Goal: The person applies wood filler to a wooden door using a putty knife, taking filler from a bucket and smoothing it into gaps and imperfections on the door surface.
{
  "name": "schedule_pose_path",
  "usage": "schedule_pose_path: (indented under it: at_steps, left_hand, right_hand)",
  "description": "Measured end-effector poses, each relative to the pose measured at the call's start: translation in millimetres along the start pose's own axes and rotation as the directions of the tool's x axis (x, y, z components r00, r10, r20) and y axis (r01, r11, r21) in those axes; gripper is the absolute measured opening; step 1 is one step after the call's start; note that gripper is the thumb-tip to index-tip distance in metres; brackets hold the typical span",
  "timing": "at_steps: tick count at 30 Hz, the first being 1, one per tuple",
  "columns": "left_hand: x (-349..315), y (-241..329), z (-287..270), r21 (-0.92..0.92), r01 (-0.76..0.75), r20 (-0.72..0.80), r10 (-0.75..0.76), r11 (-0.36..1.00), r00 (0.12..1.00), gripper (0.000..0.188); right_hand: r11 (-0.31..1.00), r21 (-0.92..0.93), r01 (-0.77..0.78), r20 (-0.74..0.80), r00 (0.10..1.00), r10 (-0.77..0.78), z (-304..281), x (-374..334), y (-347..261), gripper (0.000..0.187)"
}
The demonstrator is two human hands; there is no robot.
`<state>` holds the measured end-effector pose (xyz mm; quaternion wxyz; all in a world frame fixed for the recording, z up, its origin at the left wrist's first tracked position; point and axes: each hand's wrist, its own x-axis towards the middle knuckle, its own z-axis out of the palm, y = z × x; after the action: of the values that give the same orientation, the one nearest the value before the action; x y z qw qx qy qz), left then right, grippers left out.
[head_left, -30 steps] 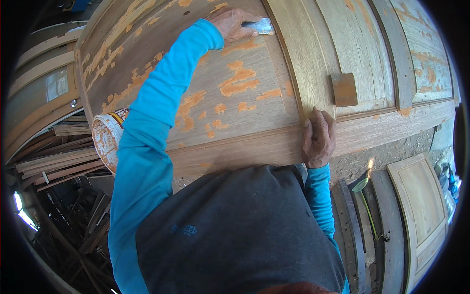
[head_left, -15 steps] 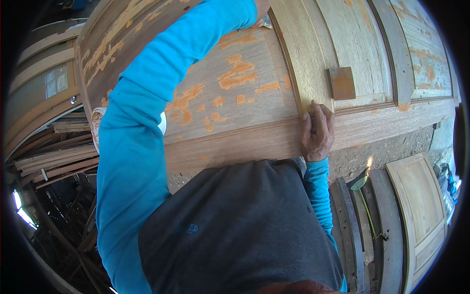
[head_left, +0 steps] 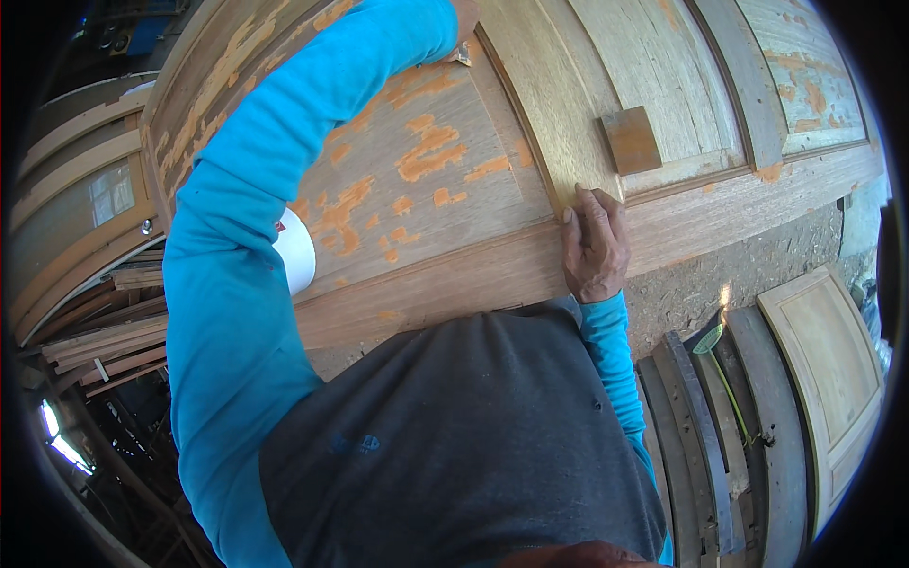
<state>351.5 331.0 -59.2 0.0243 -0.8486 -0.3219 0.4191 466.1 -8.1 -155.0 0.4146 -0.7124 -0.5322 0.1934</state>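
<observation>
A large wooden panelled door [head_left: 530,251] with patches of orange filler [head_left: 431,147] lies in front of me. My left hand [head_left: 466,21] reaches far across it at the top edge, mostly out of view. From under its closed fingers pokes the small metal blade of what looks like a putty knife [head_left: 462,55], against the door near a raised frame strip. My right hand [head_left: 597,248] rests on the near rail, fingertips on the wood and thumb apart, holding nothing. Beyond its fingers lies a flat brown square block [head_left: 632,140].
A white tub [head_left: 295,251] is partly hidden behind my left sleeve. Stacked wood strips [head_left: 109,331] and a framed window sash [head_left: 104,194] are at the left. At the right, boards [head_left: 776,417], a green mesh swatter [head_left: 708,339] and a small panelled door [head_left: 824,369] stand low down.
My left hand and the blade have shifted left in view. The door, block and right hand also appear further left as the view turns slightly; more of the white tub shows.
</observation>
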Motion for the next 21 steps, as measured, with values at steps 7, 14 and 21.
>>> schedule_pose_path:
  at_steps: [7, 14, 21]
  left_hand:
    - [-10.1, -13.2, -7.0, -0.026, 0.016, -0.008, -0.016, 1.0, 1.0, 0.037]
    - [-47.9, -48.7, -13.6, -0.358, 0.068, -0.169, -0.136, 0.931, 0.976, 0.043]
    - [-130.5, 69.2, 85.7, -0.878, -0.403, -0.478, -0.463, 0.257, 0.747, 0.032]
  right_hand:
    - [1.0, 0.029, 0.001, 0.01, 1.0, -0.002, -2.6, 0.5, -1.4, 0.039]
    - [0.998, 0.04, 0.045, 0.017, 0.999, -0.046, -2.6, 0.6, 0.0, 0.039]
    - [0.953, 0.286, -0.1, 0.192, 0.98, 0.045, -19.7, 12.3, -33.9, 0.05]
